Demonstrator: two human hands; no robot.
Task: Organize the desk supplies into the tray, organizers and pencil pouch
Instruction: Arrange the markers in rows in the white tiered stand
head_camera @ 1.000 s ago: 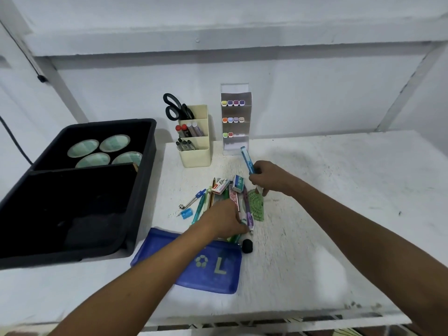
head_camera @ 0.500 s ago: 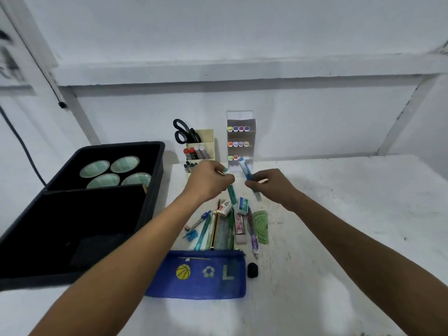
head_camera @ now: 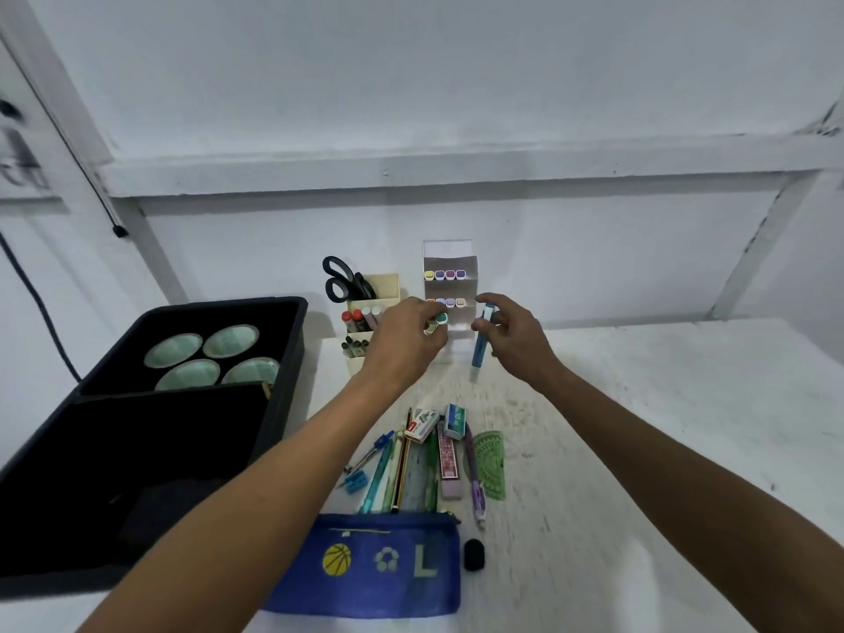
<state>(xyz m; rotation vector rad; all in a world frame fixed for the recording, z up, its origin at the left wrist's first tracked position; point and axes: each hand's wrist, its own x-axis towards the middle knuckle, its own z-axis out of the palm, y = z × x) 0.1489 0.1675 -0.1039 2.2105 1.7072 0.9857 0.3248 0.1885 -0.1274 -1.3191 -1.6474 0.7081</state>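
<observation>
- Head view: left hand (head_camera: 404, 342) pinches a teal-capped marker (head_camera: 439, 319) at the clear marker rack (head_camera: 450, 294).
- Right hand (head_camera: 511, 333) loosely grips a blue marker (head_camera: 482, 342) beside it.
- Next, probably: slot each cap-outward.

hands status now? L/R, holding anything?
Left hand: closed on a teal-capped marker, at the marker organizer.
Right hand: holding a blue marker, fingers partly spread.
</observation>
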